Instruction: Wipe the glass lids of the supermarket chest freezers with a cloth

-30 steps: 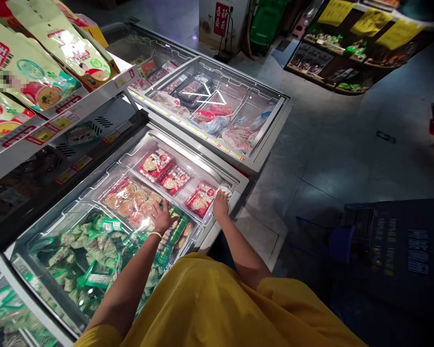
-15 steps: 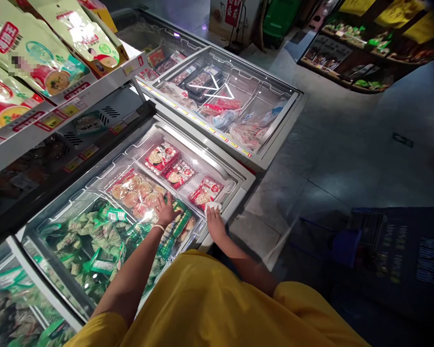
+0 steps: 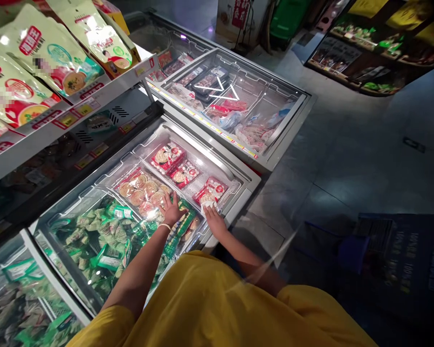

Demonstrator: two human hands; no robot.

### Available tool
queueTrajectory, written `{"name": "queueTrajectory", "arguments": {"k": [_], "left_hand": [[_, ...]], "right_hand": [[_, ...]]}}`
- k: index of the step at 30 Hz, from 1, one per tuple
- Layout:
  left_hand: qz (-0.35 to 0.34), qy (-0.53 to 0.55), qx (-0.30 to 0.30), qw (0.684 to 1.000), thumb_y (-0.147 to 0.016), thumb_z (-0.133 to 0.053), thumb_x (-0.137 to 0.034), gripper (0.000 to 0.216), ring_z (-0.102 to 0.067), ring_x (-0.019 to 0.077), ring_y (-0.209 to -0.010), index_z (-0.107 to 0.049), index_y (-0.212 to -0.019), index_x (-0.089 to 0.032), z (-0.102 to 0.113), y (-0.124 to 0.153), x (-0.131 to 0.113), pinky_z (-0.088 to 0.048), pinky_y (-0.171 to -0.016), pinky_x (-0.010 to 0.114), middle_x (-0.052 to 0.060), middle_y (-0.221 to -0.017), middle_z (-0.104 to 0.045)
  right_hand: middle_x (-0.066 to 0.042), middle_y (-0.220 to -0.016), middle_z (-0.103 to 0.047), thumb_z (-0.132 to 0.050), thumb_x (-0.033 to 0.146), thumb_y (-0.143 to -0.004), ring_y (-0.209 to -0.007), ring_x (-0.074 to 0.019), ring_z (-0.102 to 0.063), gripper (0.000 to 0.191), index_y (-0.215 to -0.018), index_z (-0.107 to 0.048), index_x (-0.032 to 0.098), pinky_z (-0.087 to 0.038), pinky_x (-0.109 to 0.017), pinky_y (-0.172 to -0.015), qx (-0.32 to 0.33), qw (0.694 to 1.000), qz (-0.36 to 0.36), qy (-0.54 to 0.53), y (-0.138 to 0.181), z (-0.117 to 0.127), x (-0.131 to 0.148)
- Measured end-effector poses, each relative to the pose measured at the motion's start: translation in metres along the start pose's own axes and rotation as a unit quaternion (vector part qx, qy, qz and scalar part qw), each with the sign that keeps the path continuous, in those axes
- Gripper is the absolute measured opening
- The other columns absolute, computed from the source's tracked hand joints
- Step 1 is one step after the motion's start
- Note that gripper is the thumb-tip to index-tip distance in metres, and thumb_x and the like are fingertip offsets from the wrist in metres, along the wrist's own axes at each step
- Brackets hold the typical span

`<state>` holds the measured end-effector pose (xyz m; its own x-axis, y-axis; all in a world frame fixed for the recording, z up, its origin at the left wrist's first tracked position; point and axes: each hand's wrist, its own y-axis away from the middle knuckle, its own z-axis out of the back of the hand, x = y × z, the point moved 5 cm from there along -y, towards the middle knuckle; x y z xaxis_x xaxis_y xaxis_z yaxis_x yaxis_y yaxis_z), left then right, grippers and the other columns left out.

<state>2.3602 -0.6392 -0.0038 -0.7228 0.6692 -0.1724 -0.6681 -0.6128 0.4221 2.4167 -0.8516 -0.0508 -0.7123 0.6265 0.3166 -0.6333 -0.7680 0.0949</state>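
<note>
My left hand (image 3: 172, 212) lies with fingers spread on the clear glass lid (image 3: 137, 150) of a chest freezer, above bags of food. Under the fingers of my right hand (image 3: 216, 222) is a crumpled white cloth (image 3: 208, 205), pressed on the glass near the freezer's front edge; it may be a paper wipe. Beneath the lid are red packs (image 3: 211, 191) in a wire basket, a bag of round flat cakes (image 3: 144, 190), and green-trimmed bags of leaf-wrapped food (image 3: 110, 236).
A second glass-topped freezer (image 3: 234, 103) adjoins on the far side. At the left, a shelf (image 3: 72, 113) with upright pouches (image 3: 54, 58) overhangs the freezer's back. Tiled floor (image 3: 332, 159) lies to the right, with a purple stool-like object (image 3: 352, 253) and a lit produce stand (image 3: 368, 53).
My right hand and the white cloth have slid slightly left over the glass, toward my left hand. My left hand stays on the lid. The whole view has shifted a little.
</note>
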Motion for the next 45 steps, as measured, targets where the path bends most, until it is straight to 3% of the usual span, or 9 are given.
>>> {"name": "queueTrajectory", "arguments": {"k": [4, 8, 16, 24, 29, 33, 36, 42, 45], "left_hand": [[-0.004, 0.006, -0.001, 1.0, -0.078, -0.072, -0.066, 0.118, 0.013, 0.0396, -0.156, -0.005, -0.165, -0.023, 0.003, 0.003, -0.002, -0.003, -0.12, 0.067, 0.02, -0.17, 0.013], [-0.001, 0.011, 0.008, 1.0, -0.076, -0.075, -0.064, 0.12, 0.014, 0.0395, -0.156, -0.005, -0.165, -0.023, 0.004, 0.003, -0.003, -0.004, -0.12, 0.068, 0.019, -0.17, 0.015], [0.024, 0.029, 0.007, 0.999, -0.072, -0.077, -0.065, 0.123, 0.016, 0.0419, -0.155, -0.009, -0.164, -0.02, 0.006, -0.003, -0.009, -0.001, -0.118, 0.07, 0.022, -0.17, 0.012], [0.009, 0.053, -0.042, 0.998, -0.078, -0.069, -0.07, 0.114, 0.015, 0.0409, -0.156, -0.011, -0.165, -0.024, 0.041, -0.055, -0.032, 0.004, -0.118, 0.071, 0.017, -0.171, 0.009], [0.067, 0.085, -0.067, 0.992, -0.075, -0.069, -0.074, 0.119, 0.014, 0.0398, -0.156, -0.007, -0.165, -0.026, 0.061, -0.098, -0.01, 0.001, -0.119, 0.069, 0.016, -0.171, 0.012], [0.088, 0.093, -0.068, 0.989, -0.074, -0.069, -0.076, 0.121, 0.018, 0.0396, -0.155, -0.007, -0.165, -0.026, 0.075, -0.123, 0.007, 0.004, -0.119, 0.069, 0.015, -0.171, 0.015], [0.071, 0.079, -0.064, 0.992, -0.073, -0.068, -0.077, 0.122, 0.02, 0.0385, -0.154, -0.007, -0.165, -0.025, 0.081, -0.134, 0.012, 0.006, -0.119, 0.068, 0.015, -0.17, 0.017], [0.063, 0.063, -0.05, 0.995, -0.07, -0.069, -0.079, 0.126, 0.019, 0.0383, -0.155, -0.007, -0.165, -0.024, 0.084, -0.138, 0.015, 0.003, -0.121, 0.066, 0.013, -0.172, 0.008], [0.073, 0.064, -0.037, 0.995, -0.068, -0.07, -0.078, 0.126, 0.016, 0.041, -0.155, -0.011, -0.165, -0.024, 0.084, -0.14, 0.015, 0.001, -0.121, 0.067, 0.012, -0.172, 0.0]], "right_hand": [[-0.024, -0.154, -0.047, -0.045, 0.003, -0.09, -0.146, -0.0337, -0.04, 0.067, -0.157, -0.038, 0.005, -0.039, -0.049, -0.117, -0.013, 0.996, -0.093, 0.01, -0.069, 0.038, -0.051], [-0.023, -0.156, -0.045, -0.038, -0.001, -0.089, -0.147, -0.0308, -0.038, 0.066, -0.156, -0.037, 0.0, -0.035, -0.044, -0.12, -0.018, 0.996, -0.083, 0.018, -0.142, 0.073, -0.073], [-0.02, -0.155, -0.047, -0.034, 0.0, -0.089, -0.148, -0.0302, -0.037, 0.068, -0.156, -0.039, 0.005, -0.038, -0.046, -0.119, -0.004, 0.999, -0.021, 0.024, -0.099, 0.053, -0.073], [-0.019, -0.157, -0.045, -0.036, -0.001, -0.085, -0.149, -0.0299, -0.035, 0.072, -0.157, -0.038, 0.006, -0.037, -0.045, -0.12, 0.011, 1.0, -0.004, 0.014, -0.168, 0.069, -0.057], [-0.018, -0.153, -0.05, -0.04, 0.0, -0.083, -0.146, -0.0309, -0.041, 0.078, -0.16, -0.031, 0.009, -0.038, -0.049, -0.12, -0.016, 1.0, 0.024, -0.002, -0.144, 0.06, -0.062], [-0.02, -0.156, -0.046, -0.044, 0.0, -0.083, -0.148, -0.0308, -0.038, 0.079, -0.161, -0.031, 0.008, -0.035, -0.048, -0.122, -0.001, 0.999, 0.04, -0.005, -0.199, 0.072, -0.045], [-0.021, -0.156, -0.045, -0.041, -0.003, -0.083, -0.147, -0.0298, -0.04, 0.076, -0.158, -0.036, 0.007, -0.038, -0.045, -0.12, 0.01, 0.999, 0.048, 0.001, -0.239, 0.083, -0.033], [-0.019, -0.153, -0.05, -0.04, -0.003, -0.083, -0.148, -0.0307, -0.039, 0.077, -0.159, -0.035, 0.008, -0.04, -0.048, -0.119, -0.003, 0.997, 0.075, 0.0, -0.224, 0.071, -0.033], [-0.02, -0.154, -0.048, -0.04, -0.002, -0.084, -0.149, -0.0314, -0.037, 0.077, -0.159, -0.033, 0.008, -0.039, -0.05, -0.119, 0.006, 0.996, 0.09, -0.004, -0.258, 0.073, -0.017]]}}
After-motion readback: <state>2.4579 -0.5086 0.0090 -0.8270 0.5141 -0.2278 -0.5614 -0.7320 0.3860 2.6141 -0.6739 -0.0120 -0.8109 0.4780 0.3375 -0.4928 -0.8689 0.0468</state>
